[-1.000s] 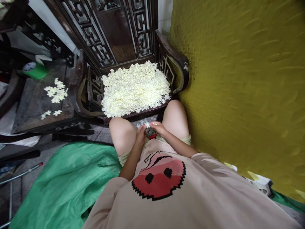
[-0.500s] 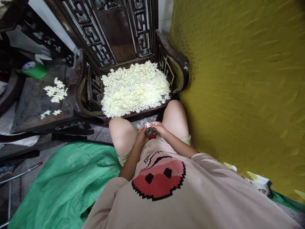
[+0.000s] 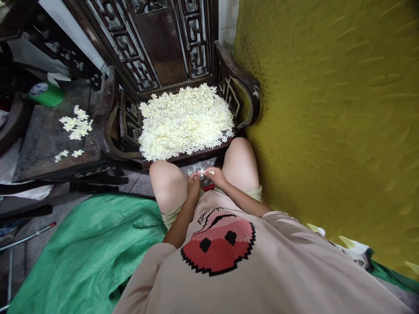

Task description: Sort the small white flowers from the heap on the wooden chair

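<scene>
Between my knees, my left hand [image 3: 194, 184] and my right hand [image 3: 217, 176] meet with fingers pinched at a small white flower [image 3: 201, 173]. Another pale flower or petal [image 3: 211, 172] shows at the fingers of my right hand. Just beyond my knees lies a thick heap of white flowers [image 3: 186, 122], covering the seat of a dark carved wooden chair [image 3: 251, 98]. The details of the fingertips are too small to make out.
On the left, a dark wooden side table [image 3: 39, 144] carries several loose white flowers [image 3: 77, 124] and a green container [image 3: 47, 94]. Green sheeting [image 3: 94, 248] lies on the floor at my left. A yellow textured panel [image 3: 327, 122] rises close on my right.
The flower between my fingertips has turned and shows less of its face. My fingers have shifted slightly, and the pale piece in my right hand shows more. The heap looks the same.
</scene>
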Available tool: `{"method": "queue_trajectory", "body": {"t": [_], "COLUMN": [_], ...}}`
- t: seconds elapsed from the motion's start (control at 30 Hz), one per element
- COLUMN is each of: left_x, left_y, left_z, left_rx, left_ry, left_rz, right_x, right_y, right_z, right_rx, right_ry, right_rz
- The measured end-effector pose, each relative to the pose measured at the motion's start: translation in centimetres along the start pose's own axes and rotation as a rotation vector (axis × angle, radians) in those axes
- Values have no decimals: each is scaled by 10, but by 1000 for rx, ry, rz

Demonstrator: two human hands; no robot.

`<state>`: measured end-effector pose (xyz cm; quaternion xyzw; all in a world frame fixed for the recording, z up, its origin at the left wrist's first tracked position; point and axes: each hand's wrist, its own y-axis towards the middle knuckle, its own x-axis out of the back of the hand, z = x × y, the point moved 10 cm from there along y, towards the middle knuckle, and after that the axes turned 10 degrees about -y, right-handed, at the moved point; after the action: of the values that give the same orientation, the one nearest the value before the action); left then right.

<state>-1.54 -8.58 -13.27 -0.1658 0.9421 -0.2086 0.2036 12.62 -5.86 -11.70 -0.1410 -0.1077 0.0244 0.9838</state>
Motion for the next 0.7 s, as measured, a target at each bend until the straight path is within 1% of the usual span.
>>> {"method": "queue_trajectory", "body": {"t": [0.07, 0.1, 0.17, 0.2, 0.27, 0.3, 0.37, 0.4, 0.43, 0.47, 0.5, 0.53, 0.57, 0.63, 0.67, 0.7], "left_x": [1, 0, -1, -2, -3, -4, -4, -5, -6, -6, -6, -6, -6, -7, -8, -10], "left_y": [1, 1, 2, 2, 1, 1, 0, 0, 0, 0, 0, 1, 1, 3, 3, 4], "left_z": [1, 4, 12, 15, 19, 21, 24, 25, 26, 26, 27, 28, 29, 30, 30, 29], "left_rx": [10, 39, 118, 151, 196, 209, 226, 231, 229, 228, 229, 230, 236, 237, 235, 231], "left_ry": [-6, -36, -139, -197, -281, -296, -275, -252, -229, -208, -193, -186, -186, -199, -205, -208], "left_rz": [-12, -8, 10, 19, 26, 28, 37, 50, 62, 73, 78, 82, 87, 99, 109, 114], "right_x": [1, 3, 9, 12, 22, 29, 39, 42, 44, 44, 44, 45, 46, 39, 33, 21], "right_y": [1, 5, 19, 31, 65, 84, 123, 141, 156, 167, 174, 174, 168, 143, 125, 106], "right_z": [-4, -4, 6, 17, 52, 73, 113, 129, 140, 144, 142, 134, 126, 96, 75, 51], "right_rx": [-16, -25, -30, -27, 49, 93, 168, 192, 199, 180, 145, 113, 118, 113, 78, 14], "right_ry": [5, 13, 33, 29, 42, 42, 49, 54, 44, 27, 4, -19, -38, -59, -61, -56], "right_rz": [-3, -6, -23, -26, -79, -133, -199, -220, -221, -217, -202, -208, -204, -149, -97, -2]}}
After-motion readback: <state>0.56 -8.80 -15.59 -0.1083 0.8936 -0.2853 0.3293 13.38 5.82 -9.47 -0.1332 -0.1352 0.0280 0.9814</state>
